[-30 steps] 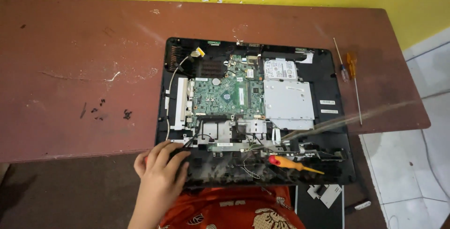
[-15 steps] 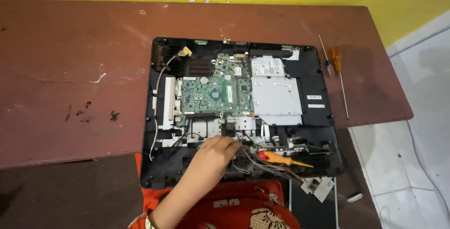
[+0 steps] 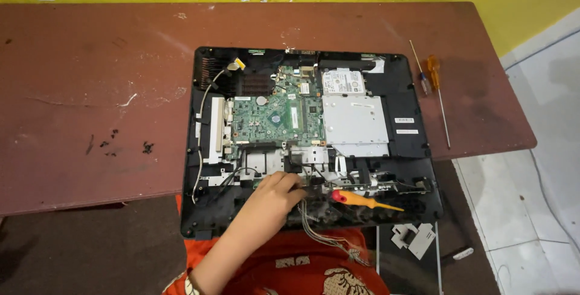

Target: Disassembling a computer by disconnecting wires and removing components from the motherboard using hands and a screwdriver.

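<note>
An opened all-in-one computer (image 3: pixel 411 150) lies flat on a reddish-brown table (image 3: pixel 90 89), with its green circuit board (image 3: pixel 272 117) and silver drive cage (image 3: pixel 356 123) exposed. My left hand (image 3: pixel 275 191) reaches in from the lower left. Its fingers are pinched together at the top end of a grey wire bundle (image 3: pixel 320 231) by the lower middle of the case. A screwdriver with a red and yellow handle (image 3: pixel 362 200) lies on the case just right of my fingertips. My right hand is out of sight.
Two screwdrivers, one orange-handled (image 3: pixel 432 68) and one with a long thin shaft, lie on the table right of the case. A white plastic part (image 3: pixel 414 236) sits below the case's lower right corner. Orange cloth (image 3: pixel 302 265) is under the near edge. White floor tiles (image 3: pixel 531 210) lie to the right.
My left hand has moved from the lower left corner of the case rightwards to the wires at its lower middle. The view has shifted slightly.
</note>
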